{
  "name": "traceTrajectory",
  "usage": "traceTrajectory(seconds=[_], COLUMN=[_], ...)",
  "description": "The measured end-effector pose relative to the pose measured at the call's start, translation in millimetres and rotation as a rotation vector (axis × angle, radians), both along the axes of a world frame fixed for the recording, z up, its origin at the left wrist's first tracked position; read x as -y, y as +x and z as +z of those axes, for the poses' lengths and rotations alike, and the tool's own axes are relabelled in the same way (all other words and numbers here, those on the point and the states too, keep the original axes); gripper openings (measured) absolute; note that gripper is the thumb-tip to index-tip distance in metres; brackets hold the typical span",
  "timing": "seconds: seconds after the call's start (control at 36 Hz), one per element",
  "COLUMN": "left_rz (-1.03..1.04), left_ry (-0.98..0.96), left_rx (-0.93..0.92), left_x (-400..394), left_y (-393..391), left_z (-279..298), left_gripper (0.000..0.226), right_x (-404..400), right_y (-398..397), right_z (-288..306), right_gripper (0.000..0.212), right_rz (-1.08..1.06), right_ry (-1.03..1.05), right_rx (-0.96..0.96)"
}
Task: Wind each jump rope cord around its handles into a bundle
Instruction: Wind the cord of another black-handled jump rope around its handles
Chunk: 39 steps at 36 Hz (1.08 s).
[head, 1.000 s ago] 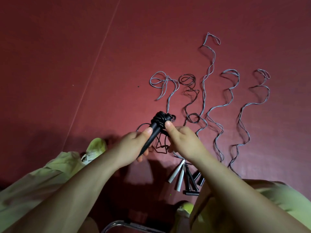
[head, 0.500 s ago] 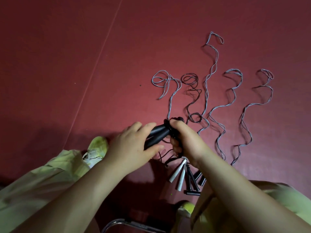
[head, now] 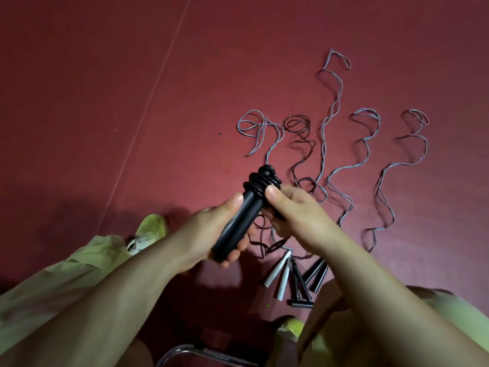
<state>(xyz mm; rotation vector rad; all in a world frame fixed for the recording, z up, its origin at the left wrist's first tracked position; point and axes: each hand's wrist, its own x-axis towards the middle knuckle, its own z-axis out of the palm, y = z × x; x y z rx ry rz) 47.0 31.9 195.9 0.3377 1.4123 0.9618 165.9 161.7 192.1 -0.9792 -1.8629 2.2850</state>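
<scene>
Black handles (head: 239,223) gripped in left hand (head: 209,234); cord coils (head: 260,182) pinched by right hand (head: 293,210) (fingertips hidden behind).

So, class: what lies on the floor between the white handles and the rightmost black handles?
In the head view, black handles lie between the white handles and the rightmost black handles, all on the red floor.

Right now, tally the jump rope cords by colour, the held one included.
pale grey cords, loose on the floor: 4
dark cord, loose on the floor: 1
black cord, coiled on the held handles: 1
Total: 6
</scene>
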Motion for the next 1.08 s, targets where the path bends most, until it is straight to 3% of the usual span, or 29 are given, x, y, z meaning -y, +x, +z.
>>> traceTrajectory(seconds=[0.14,0.28,0.36,0.53,0.64,0.69,0.78,0.86,0.97,1.08], left_rz=[0.037,-0.016,-0.102,-0.254,-0.268,-0.280,-0.275,-0.278,-0.139,-0.230], left_ry=[-0.043,-0.065,-0.084,-0.193,-0.121,-0.115,-0.077,-0.058,-0.010,0.055], left_rx=[-0.202,-0.419,-0.655,-1.110,-1.172,-1.185,-1.084,-0.835,-0.188,0.426], left_x=[-5,-6,-5,0,4,3,2,0,1,7], left_y=[10,7,1,-1,-1,-1,-4,-9,-8,-12], left_z=[0,-2,-2,-4,-13,-15,-13,-7,3,4], left_gripper=[0.052,0.052,0.053,0.042,0.043,0.046,0.043,0.031,0.024,0.067], right_x=[0,1,7,14,13,11,9,8,7,7], right_y=[-1,-1,1,-1,-2,-3,-2,-1,1,0], right_z=[-14,-8,-6,-5,-10,-9,-10,-12,-14,-14], right_gripper=[0.035,0.051,0.063,0.070,0.083,0.068,0.048,0.038,0.027,0.041], right_rz=[0.030,0.062,0.096,0.051,-0.026,-0.040,-0.039,-0.051,-0.096,-0.114], right_ry=[0.215,0.449,0.535,0.274,0.191,0.200,0.222,0.224,0.031,-0.195], right_rx=[0.180,0.333,0.399,0.375,0.345,0.346,0.331,0.273,0.062,-0.121])
